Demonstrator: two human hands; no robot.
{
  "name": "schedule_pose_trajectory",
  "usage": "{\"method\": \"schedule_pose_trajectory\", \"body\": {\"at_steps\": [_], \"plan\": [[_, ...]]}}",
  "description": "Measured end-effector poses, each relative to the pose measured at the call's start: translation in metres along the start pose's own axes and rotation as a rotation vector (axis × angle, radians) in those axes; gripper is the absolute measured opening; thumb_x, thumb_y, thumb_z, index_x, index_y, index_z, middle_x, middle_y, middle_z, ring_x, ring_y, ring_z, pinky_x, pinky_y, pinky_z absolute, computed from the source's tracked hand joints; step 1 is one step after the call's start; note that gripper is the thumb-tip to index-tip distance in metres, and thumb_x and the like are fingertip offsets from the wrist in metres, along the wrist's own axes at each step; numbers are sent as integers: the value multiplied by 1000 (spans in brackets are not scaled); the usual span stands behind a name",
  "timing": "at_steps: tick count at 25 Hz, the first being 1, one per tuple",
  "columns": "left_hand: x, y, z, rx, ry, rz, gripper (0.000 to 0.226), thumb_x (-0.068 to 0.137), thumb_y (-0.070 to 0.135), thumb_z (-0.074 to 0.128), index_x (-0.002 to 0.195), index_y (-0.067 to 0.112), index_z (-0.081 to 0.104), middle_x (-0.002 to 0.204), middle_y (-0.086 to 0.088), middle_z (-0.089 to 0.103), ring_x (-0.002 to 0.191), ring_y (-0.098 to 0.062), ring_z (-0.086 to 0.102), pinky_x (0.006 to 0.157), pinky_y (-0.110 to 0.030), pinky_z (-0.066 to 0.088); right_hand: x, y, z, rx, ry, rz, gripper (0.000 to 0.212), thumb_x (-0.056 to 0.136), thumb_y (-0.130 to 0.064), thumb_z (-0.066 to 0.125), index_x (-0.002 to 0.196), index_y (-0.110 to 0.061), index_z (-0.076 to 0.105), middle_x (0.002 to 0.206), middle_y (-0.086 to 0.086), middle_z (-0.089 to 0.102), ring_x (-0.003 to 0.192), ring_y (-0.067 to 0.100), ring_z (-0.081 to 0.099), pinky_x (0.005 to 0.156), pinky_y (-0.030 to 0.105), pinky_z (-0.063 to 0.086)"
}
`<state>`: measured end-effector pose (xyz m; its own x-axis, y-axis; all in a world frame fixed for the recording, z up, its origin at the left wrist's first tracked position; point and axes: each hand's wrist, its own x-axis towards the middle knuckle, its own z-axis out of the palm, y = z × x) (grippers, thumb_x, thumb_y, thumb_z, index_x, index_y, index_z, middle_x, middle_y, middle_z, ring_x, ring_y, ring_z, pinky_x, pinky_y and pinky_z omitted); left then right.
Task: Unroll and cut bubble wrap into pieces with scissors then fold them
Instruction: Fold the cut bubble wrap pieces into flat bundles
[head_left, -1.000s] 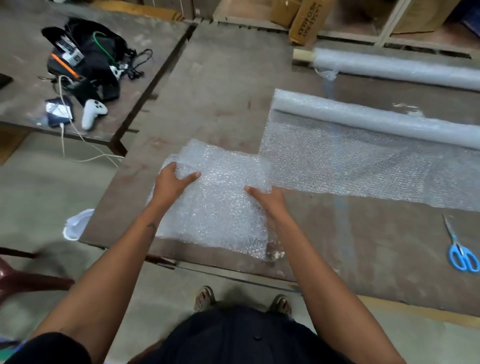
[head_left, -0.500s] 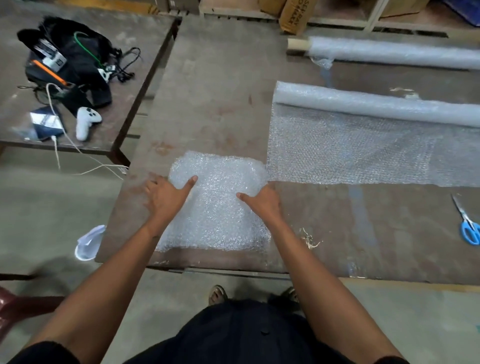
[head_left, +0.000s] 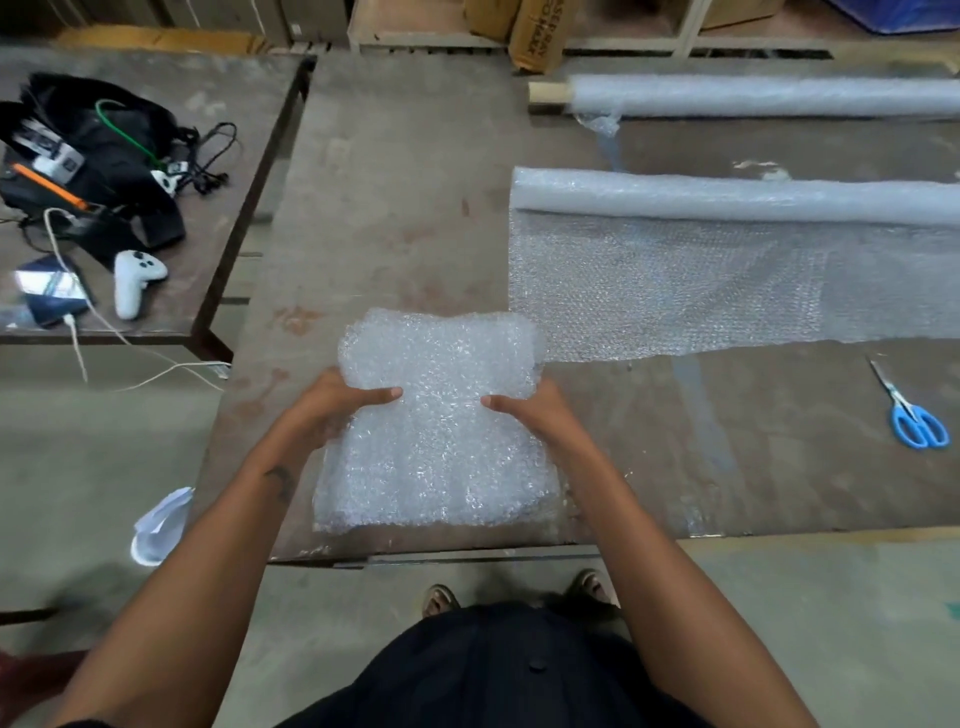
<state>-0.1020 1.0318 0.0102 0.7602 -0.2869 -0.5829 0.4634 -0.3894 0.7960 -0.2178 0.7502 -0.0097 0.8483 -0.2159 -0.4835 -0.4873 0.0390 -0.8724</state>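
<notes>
Folded bubble wrap piece (head_left: 436, 415) is gripped at both sides: left hand (head_left: 332, 405) and right hand (head_left: 535, 410), thumbs on top, fingers apparently curled beneath. Scissors (head_left: 911, 410) are seen well apart, on the table (head_left: 405, 208).

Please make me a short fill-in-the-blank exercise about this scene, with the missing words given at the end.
1. Both hands, left hand and right hand, grip the folded clear piece of bubble wrap by its ____ sides.
2. The scissors have ____ handles.
3. The half-unrolled bubble wrap roll lies on the ____ wooden table.

Missing words: opposite; blue; brown

partly legible "hack" lettering on the cardboard box (head_left: 537, 31)
</notes>
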Motion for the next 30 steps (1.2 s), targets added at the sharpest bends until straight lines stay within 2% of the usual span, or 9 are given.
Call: {"method": "schedule_pose_trajectory", "body": {"at_steps": [4,7,10,13,16,19,24,27,30], "plan": [[-7,28,39,-122,-202,-81,81,68,34,102,134,3,67,131,-21,72,120,-36,72,108,-57,54,-19,7,-57,124,-29,26,59,80,-24,94,131,-14,65,116,0,77,106,20,75,84,31,62],[-24,62,86,-269,-380,-22,68,75,25,96,132,-1,69,131,-24,71,108,-34,76,94,-47,63,-34,16,-100,361,-77,27,67,83,-26,90,143,-9,63,129,9,76,119,25,73,97,40,61],[-34,92,149,-403,-574,35,90,52,23,107,131,2,68,122,-23,74,101,-35,77,80,-46,66,-44,26,-148,609,-167,34,84,76,-40,95,145,-5,63,143,18,67,133,33,64,106,46,56],[-18,101,220,-448,-570,8,102,45,24,108,134,2,65,121,-20,74,103,-35,76,85,-48,64,-56,30,-209,748,-209,9,86,58,-53,101,128,-10,77,134,17,72,122,32,71,97,48,60],[-3,97,278,-497,-541,-17,88,43,25,108,122,5,75,120,-18,73,104,-34,75,91,-49,63,-64,26,-280,694,-175,20,96,52,-49,105,134,-8,74,133,18,72,120,33,72,96,48,61],[0,96,326,-591,-563,29,71,41,24,106,106,9,83,108,-15,78,96,-32,78,82,-45,64,-66,22,-351,528,-107,9,106,61,-48,102,149,-7,59,146,21,63,134,39,63,117,59,45],[-20,120,398,-767,-607,162,58,42,16,93,99,13,85,97,-10,79,87,-27,77,76,-41,65,-81,-2,-424,481,-136,-31,106,48,-64,101,137,-17,69,136,12,72,125,30,70,105,49,55],[-9,124,417,-660,-563,80,66,49,21,99,111,8,80,108,-15,77,95,-30,76,84,-44,64,-88,-13,-441,338,-71,3,81,67,-57,94,134,-18,70,127,6,77,116,20,74,110,42,54],[18,109,419,-435,-449,-48,54,87,16,85,136,3,64,134,-19,70,121,-33,70,112,-53,51,-71,-4,-456,186,16,-41,44,94,-29,80,134,-17,67,120,-1,79,110,11,75,92,25,59]]}}
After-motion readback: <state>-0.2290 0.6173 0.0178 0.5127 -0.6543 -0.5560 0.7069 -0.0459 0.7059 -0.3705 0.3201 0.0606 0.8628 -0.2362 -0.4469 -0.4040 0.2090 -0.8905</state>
